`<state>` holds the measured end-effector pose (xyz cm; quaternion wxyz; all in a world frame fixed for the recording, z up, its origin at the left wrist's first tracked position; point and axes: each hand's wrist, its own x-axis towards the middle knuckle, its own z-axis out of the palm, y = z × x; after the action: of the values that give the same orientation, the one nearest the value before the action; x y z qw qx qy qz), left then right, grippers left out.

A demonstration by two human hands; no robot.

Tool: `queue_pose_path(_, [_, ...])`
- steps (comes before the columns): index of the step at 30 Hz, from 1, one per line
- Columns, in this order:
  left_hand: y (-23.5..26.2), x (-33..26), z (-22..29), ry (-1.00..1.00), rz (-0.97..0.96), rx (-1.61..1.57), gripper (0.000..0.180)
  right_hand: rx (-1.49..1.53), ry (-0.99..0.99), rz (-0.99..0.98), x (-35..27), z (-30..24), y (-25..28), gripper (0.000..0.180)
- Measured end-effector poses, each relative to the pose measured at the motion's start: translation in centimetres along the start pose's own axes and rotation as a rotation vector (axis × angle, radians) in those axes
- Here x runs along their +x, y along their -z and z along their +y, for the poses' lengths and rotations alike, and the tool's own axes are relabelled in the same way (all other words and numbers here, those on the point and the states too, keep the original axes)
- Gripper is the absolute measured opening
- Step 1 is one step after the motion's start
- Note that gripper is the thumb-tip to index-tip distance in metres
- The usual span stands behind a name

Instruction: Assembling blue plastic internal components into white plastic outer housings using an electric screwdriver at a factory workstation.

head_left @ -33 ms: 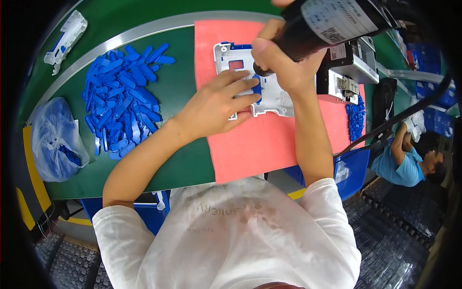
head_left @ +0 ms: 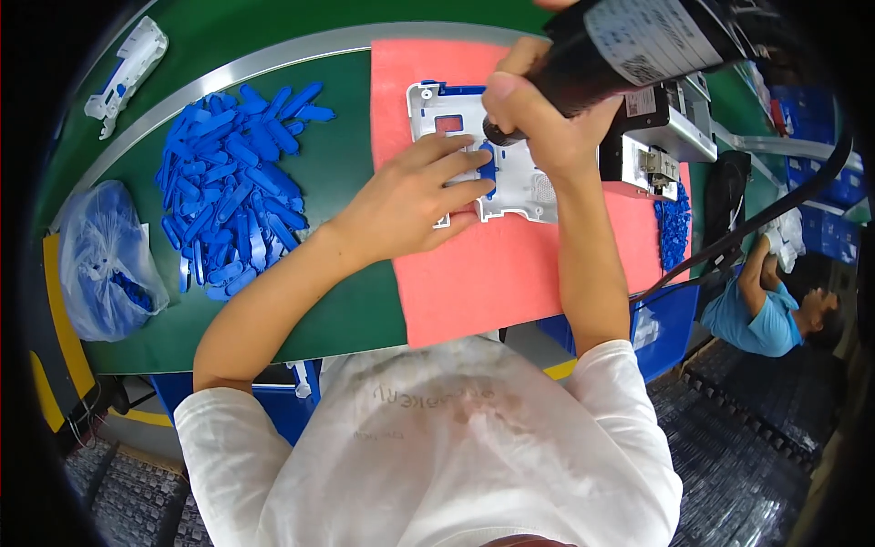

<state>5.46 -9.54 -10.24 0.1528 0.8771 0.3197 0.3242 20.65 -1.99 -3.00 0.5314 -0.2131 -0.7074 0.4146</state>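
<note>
A white plastic housing (head_left: 521, 199) lies on a pink mat (head_left: 483, 283), with a narrow blue plastic piece (head_left: 488, 169) set in its middle. My left hand (head_left: 406, 201) grips the housing's left part, fingers spread across it to the blue piece and thumb at the near edge. My right hand (head_left: 561, 137) is closed around a black power screwdriver (head_left: 583, 68), tilted with its nose low over the housing beside the blue piece. The bit cannot be made out.
A heap of blue plastic pieces (head_left: 232, 182) covers the green table's left side, near a clear bag (head_left: 105, 264). Another white housing (head_left: 128, 73) lies far left. A metal-and-black device (head_left: 652, 150) and small blue parts (head_left: 673, 223) sit right. A black cable hangs there; a co-worker (head_left: 761, 310) is beyond.
The upper end of the screwdriver has tipped slightly to the right. Both hands keep nearly the same places.
</note>
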Motion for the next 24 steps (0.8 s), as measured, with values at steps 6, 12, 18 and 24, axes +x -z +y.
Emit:
queue_pose_path(6, [0.0, -0.3, -0.2, -0.013, 0.020, -0.001, 0.042, 0.047, -0.008, -0.110, -0.5, 0.9, 0.9, 0.013])
queue_pose_path(12, [-0.3, -0.2, -0.3, -0.015, 0.010, -0.003, 0.042, 0.206, 0.307, 0.103, 0.6, 2.9, -0.8, 0.054])
queue_pose_path(18, [-0.3, -0.4, -0.5, -0.016, 0.023, 0.010, 0.042, -0.178, 0.061, 0.085, -0.1, -1.2, -0.7, 0.066])
queue_pose_path(24, [-0.4, -0.4, -0.5, -0.014, 0.017, 0.001, 0.041, -0.131, -0.008, 0.099, -0.4, -1.5, -0.6, 0.063])
